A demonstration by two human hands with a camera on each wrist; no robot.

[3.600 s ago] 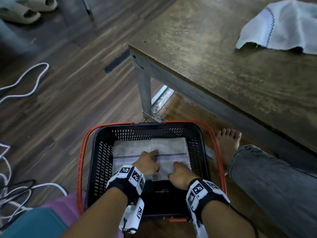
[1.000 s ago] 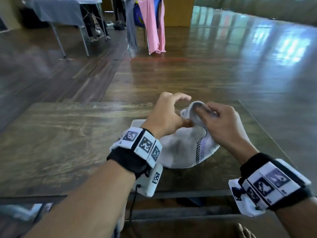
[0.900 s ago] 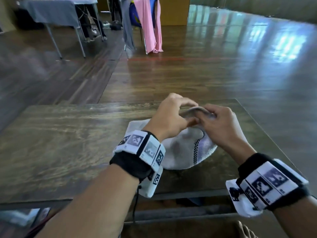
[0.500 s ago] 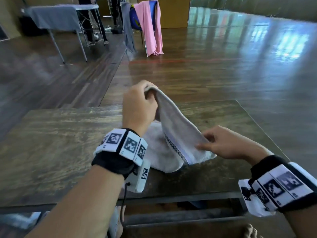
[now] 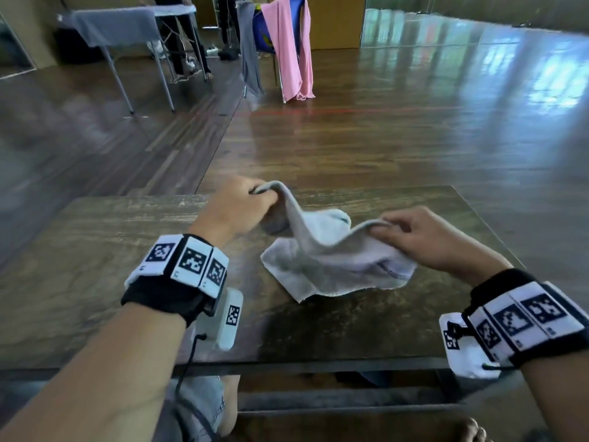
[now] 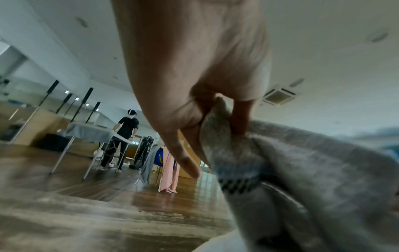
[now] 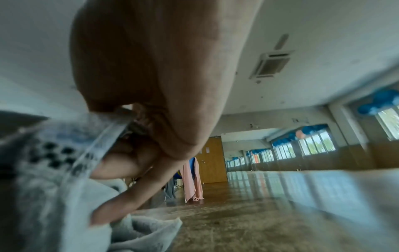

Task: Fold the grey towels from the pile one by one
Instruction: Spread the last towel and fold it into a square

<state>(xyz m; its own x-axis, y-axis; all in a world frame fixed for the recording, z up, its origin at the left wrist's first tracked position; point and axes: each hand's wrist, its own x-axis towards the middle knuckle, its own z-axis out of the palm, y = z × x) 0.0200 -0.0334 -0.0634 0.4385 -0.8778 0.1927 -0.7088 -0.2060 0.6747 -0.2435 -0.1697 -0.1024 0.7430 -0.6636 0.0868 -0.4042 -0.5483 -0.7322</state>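
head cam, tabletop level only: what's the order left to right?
left hand gripping one end of the grey towel → grey towel sagging onto the wooden table → right hand pinching the towel's other end.

The grey towel lies crumpled and partly opened on the wooden table, near its far right part. It is pale grey with a soft nap, and a band of small dark checks runs near one edge. Its upper edge is lifted off the table at two points and sags between them, while the lower part rests in loose folds on the tabletop.
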